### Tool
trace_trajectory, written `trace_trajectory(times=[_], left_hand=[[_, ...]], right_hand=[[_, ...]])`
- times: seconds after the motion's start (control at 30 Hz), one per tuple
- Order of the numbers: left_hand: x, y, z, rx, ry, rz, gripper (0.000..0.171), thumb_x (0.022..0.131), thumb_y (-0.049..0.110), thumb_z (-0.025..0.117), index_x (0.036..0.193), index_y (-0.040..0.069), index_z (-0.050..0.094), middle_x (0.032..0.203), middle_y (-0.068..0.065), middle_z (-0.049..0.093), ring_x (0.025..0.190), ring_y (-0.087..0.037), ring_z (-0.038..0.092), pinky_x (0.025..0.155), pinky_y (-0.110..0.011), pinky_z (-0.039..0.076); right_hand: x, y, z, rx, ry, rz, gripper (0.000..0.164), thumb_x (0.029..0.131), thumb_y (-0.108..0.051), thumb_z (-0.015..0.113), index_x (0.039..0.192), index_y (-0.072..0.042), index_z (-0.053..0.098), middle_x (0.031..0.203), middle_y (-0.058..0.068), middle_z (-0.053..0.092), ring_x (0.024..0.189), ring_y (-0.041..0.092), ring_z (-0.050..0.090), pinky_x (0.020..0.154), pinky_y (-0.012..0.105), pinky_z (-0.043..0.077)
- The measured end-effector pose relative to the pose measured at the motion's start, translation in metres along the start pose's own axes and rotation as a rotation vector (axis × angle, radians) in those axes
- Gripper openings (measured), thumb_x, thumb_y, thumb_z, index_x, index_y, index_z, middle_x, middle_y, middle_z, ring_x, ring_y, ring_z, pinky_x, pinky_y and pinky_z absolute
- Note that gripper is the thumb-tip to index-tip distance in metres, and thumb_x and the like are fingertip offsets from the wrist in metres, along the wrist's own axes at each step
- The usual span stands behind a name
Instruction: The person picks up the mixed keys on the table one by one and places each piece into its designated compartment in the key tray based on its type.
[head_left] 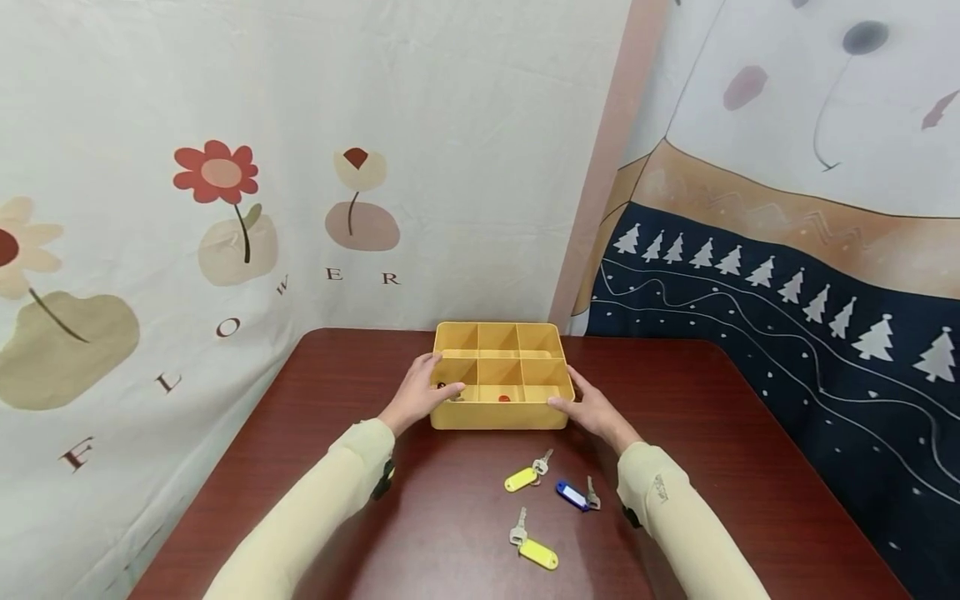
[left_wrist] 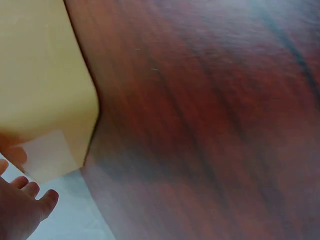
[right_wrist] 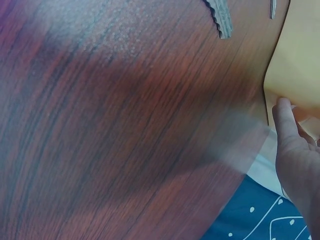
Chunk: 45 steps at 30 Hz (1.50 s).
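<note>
A yellow six-compartment organizer box [head_left: 498, 415] stands at the back of the table. At its left end is my left hand [head_left: 416, 393], thumb reaching over the front left compartment. In the left wrist view, the left hand's fingers [left_wrist: 31, 189] are spread beside the box's end wall, a gap showing between them. My right hand [head_left: 596, 411] holds the front right corner, its thumb [right_wrist: 285, 117] against the front wall and its fingers round the side. A small red item [head_left: 504, 398] lies in the front middle compartment. Something dark [head_left: 441, 385] is partly hidden in the front left one.
In front of the box lie several keys with tags: a yellow tag [head_left: 521, 479], a blue tag [head_left: 572, 496] and another yellow tag [head_left: 538, 554]. The dark red wooden table [head_left: 360, 533] meets patterned cloth backdrops [head_left: 480, 167] behind the box.
</note>
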<state>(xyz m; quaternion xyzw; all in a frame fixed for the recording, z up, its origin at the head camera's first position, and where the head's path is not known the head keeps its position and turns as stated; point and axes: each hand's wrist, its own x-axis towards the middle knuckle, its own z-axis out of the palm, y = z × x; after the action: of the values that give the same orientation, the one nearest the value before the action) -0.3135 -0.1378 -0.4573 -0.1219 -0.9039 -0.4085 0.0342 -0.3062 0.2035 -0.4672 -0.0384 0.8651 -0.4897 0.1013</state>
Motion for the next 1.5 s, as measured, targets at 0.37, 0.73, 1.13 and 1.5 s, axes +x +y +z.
trace_trajectory(times=[0.37, 0.73, 1.13, 1.5], left_hand=[[-0.009, -0.007, 0.003, -0.056, -0.099, -0.047, 0.101, 0.093, 0.044, 0.068, 0.158, -0.001, 0.004, 0.163, -0.022, 0.009, 0.148, -0.037, 0.013, 0.117, -0.053, 0.016], [-0.007, -0.006, 0.005, -0.020, -0.113, -0.051, 0.110, 0.089, 0.057, 0.066, 0.158, 0.001, 0.001, 0.163, -0.021, 0.009, 0.149, -0.034, 0.013, 0.118, -0.050, 0.016], [-0.006, -0.006, 0.006, -0.010, -0.120, -0.064, 0.108, 0.089, 0.055, 0.067, 0.159, 0.004, 0.002, 0.164, -0.017, 0.010, 0.148, -0.033, 0.016, 0.118, -0.049, 0.019], [-0.015, -0.010, 0.001, -0.005, -0.127, -0.111, 0.112, 0.087, 0.061, 0.066, 0.160, 0.007, 0.001, 0.164, -0.015, 0.011, 0.147, -0.036, 0.020, 0.116, -0.051, 0.022]], right_hand=[[0.000, 0.002, -0.004, -0.033, 0.002, -0.025, 0.097, 0.088, -0.055, 0.068, 0.161, -0.020, 0.014, 0.158, 0.020, 0.030, 0.141, 0.039, 0.031, 0.112, 0.062, 0.024], [-0.003, 0.007, -0.012, -0.053, -0.005, -0.020, 0.102, 0.088, -0.058, 0.066, 0.161, -0.013, 0.010, 0.158, 0.022, 0.026, 0.142, 0.039, 0.031, 0.111, 0.058, 0.028], [-0.025, 0.027, -0.033, -0.070, 0.012, -0.086, 0.081, 0.097, -0.043, 0.062, 0.157, -0.005, 0.024, 0.148, 0.023, 0.045, 0.137, 0.039, 0.041, 0.103, 0.051, 0.043], [-0.056, 0.031, -0.028, -0.120, 0.034, -0.170, 0.058, 0.097, -0.030, 0.066, 0.145, -0.003, 0.049, 0.136, 0.015, 0.058, 0.126, 0.034, 0.054, 0.100, 0.050, 0.046]])
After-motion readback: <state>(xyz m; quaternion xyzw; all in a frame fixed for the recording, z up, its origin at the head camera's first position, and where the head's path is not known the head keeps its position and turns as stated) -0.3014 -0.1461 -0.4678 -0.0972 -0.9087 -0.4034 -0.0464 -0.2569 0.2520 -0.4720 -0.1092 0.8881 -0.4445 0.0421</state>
